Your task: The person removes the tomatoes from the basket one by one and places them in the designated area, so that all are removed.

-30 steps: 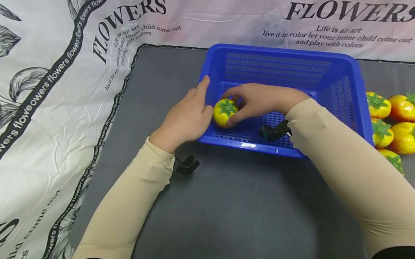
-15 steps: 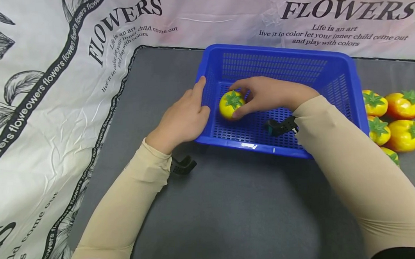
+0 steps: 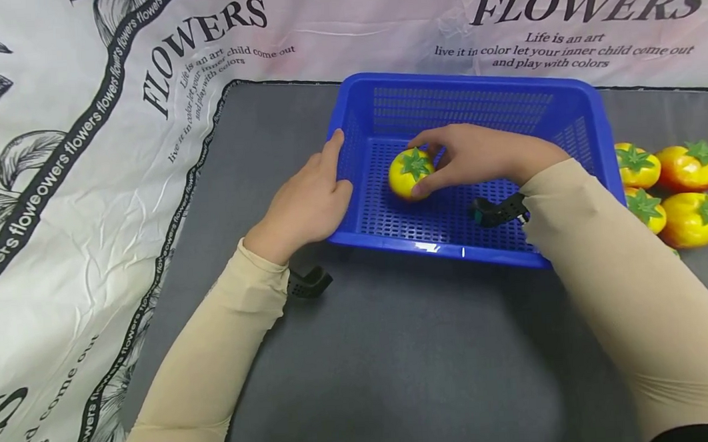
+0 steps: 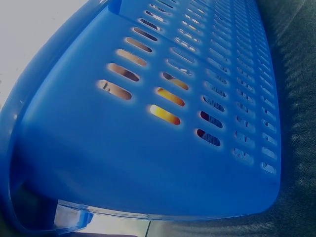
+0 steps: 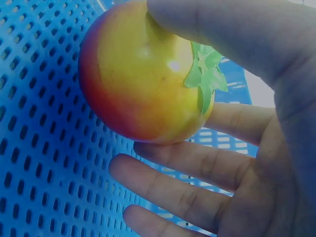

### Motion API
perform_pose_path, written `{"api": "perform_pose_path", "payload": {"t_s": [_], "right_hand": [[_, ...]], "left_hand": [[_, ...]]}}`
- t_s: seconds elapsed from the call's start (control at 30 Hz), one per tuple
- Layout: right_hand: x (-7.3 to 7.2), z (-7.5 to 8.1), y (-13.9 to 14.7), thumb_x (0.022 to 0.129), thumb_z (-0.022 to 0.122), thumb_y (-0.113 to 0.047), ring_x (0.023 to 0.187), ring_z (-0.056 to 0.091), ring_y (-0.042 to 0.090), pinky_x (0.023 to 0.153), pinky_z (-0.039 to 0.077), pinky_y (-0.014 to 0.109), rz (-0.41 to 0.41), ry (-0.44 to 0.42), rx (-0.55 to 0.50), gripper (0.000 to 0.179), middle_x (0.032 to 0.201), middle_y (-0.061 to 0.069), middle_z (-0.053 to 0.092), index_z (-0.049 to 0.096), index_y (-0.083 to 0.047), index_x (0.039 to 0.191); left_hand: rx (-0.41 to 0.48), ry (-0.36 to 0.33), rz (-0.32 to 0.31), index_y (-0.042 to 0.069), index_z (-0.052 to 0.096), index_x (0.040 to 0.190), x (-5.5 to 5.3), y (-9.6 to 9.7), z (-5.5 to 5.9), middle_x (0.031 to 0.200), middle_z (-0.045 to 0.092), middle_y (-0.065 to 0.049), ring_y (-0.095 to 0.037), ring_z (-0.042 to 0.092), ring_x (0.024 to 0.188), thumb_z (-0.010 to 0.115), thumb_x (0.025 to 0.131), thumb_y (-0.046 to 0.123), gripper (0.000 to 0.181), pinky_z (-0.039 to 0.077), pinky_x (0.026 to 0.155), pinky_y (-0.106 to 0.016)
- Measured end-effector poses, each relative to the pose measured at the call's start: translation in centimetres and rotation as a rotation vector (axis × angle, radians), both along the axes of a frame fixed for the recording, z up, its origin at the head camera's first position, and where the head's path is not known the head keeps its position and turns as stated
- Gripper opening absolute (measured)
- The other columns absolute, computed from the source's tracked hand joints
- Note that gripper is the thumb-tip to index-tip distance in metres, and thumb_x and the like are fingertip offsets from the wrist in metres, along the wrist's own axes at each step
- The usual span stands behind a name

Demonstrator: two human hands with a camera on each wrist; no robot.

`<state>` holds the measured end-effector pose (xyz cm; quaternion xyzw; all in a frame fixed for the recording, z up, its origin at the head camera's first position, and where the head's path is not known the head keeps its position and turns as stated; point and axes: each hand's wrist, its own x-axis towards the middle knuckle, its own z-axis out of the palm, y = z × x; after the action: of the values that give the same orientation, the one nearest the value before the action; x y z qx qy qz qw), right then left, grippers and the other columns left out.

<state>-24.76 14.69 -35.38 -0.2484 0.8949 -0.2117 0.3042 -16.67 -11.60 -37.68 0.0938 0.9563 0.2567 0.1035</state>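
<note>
In the head view, my right hand [image 3: 476, 151] reaches into a blue plastic basket [image 3: 467, 78] and grips a yellow-and-red toy tomato [image 3: 408, 175] with a green star-shaped stem top. The right wrist view shows the thumb across the tomato [image 5: 143, 74] and the other fingers below and behind it; its red side faces the perforated basket wall. My left hand [image 3: 305, 200] rests on the basket's left rim, index finger straight along it; some fingers are hidden. No fingers show in the left wrist view, only the basket's slotted outer wall [image 4: 108, 143] with yellow glimpsed through.
Several similar toy tomatoes [image 3: 693, 220] lie on the grey table [image 3: 397, 359] just right of the basket, partly hidden by the basket and right sleeve. A white printed cloth [image 3: 368, 40] covers the back and left. Black bands [image 3: 309, 282] sit at both wrists.
My right hand has carried the toy tomato from against the basket's left end toward its middle. The left hand stays at the left rim. The whole view has shifted slightly.
</note>
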Motion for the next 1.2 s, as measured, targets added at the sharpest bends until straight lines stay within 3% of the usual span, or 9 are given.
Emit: {"api": "perform_pose_path", "payload": {"t_s": [0.23, 0.57, 0.93, 1.2], "right_hand": [[0.4, 0.4, 1.3, 0.087, 0.082, -0.055, 0.125, 0.062, 0.036, 0.104, 0.050, 0.053, -0.023, 0.024, -0.013, 0.090, 0.144, 0.020, 0.056, 0.046, -0.013, 0.158], [0.9, 0.4, 3.4, 0.087, 0.082, -0.053, 0.121, 0.064, 0.037, 0.102, 0.051, 0.056, -0.050, 0.037, -0.008, 0.091, 0.142, 0.023, 0.057, 0.046, -0.009, 0.158], [2.4, 0.6, 4.5, 0.087, 0.083, -0.049, 0.113, 0.068, 0.029, 0.093, 0.054, 0.048, -0.029, 0.080, 0.002, 0.088, 0.135, 0.017, 0.062, 0.048, -0.009, 0.156], [3.4, 0.8, 5.3, 0.086, 0.085, -0.051, 0.111, 0.070, 0.027, 0.091, 0.056, 0.048, -0.056, 0.103, 0.002, 0.090, 0.137, 0.016, 0.062, 0.046, -0.010, 0.156]], "left_hand": [[0.002, 0.001, 0.004, 0.019, 0.004, 0.171, 0.1, 0.0, 0.1, 0.168, 0.035, -0.014, -0.026, 0.047, 0.141, 0.036, 0.107, 0.029, 0.072, 0.045, 0.109, -0.053], [0.015, 0.002, -0.001, 0.018, 0.003, 0.171, 0.2, 0.0, 0.3, 0.169, 0.033, -0.013, -0.025, 0.046, 0.140, 0.035, 0.107, 0.029, 0.072, 0.045, 0.108, -0.053], [0.018, 0.011, 0.007, 0.018, 0.004, 0.171, 0.1, 0.0, 0.1, 0.169, 0.033, -0.014, -0.025, 0.047, 0.138, 0.036, 0.107, 0.029, 0.072, 0.046, 0.107, -0.053], [-0.016, 0.013, 0.004, 0.017, 0.005, 0.171, 0.1, 0.2, 0.1, 0.168, 0.035, -0.015, -0.028, 0.041, 0.150, 0.038, 0.107, 0.028, 0.073, 0.046, 0.109, -0.057]]}}
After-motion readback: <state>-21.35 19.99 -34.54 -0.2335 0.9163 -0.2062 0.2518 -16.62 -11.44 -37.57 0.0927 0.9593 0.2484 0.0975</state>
